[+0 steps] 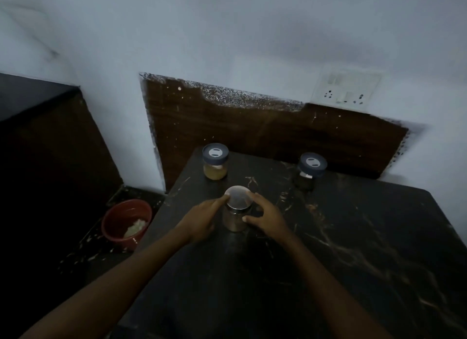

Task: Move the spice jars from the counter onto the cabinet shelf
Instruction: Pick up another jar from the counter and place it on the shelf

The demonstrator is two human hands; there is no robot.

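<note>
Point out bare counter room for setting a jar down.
Free: right half of the dark marble counter, between the right hand, the dark-filled glass jar and the edges; the gap between that jar and the yellow-filled glass jar. Crowded: the middle, where the left hand and the right flank the round steel jar.

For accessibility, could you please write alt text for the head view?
A right hand curls round a steel jar on a dark counter while the left hand touches its lid. Behind stand a yellow-filled jar and a dark-filled jar; a red bucket sits lower left.
</note>
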